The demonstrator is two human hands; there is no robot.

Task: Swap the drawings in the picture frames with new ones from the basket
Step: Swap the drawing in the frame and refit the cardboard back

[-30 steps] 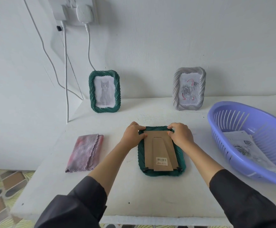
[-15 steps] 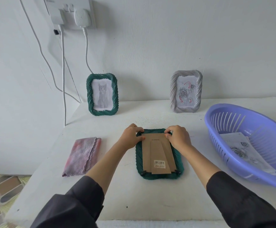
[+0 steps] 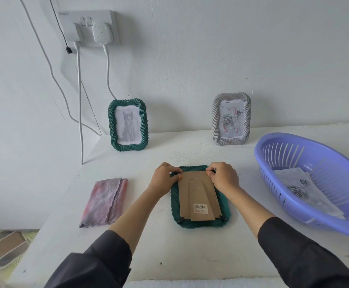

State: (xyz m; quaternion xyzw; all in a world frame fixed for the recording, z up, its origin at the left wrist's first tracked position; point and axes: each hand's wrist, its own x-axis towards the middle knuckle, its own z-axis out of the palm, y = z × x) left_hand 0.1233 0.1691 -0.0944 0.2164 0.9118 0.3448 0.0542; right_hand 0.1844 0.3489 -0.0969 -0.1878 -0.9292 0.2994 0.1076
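Note:
A dark green picture frame (image 3: 225, 213) lies face down in the middle of the table, its brown cardboard back (image 3: 198, 196) with a barcode sticker facing up. My left hand (image 3: 165, 179) presses on the frame's top left corner, fingertips on the small black clip there. My right hand (image 3: 224, 177) does the same at the top right corner. A second green frame (image 3: 128, 125) with a cat drawing and a grey frame (image 3: 231, 119) with a rose drawing stand upright against the wall. The purple basket (image 3: 290, 206) at right holds paper drawings (image 3: 302, 188).
A folded pink cloth (image 3: 105, 201) lies on the white table (image 3: 169, 252) at left. White cables (image 3: 79, 104) hang from a wall socket (image 3: 88, 28) down past the table's back left corner. The table's left edge drops to a tiled floor.
Both hands stay at the frame's top corners, with only small finger shifts on the clips. My head has tilted up a little, so the scene sits lower in view.

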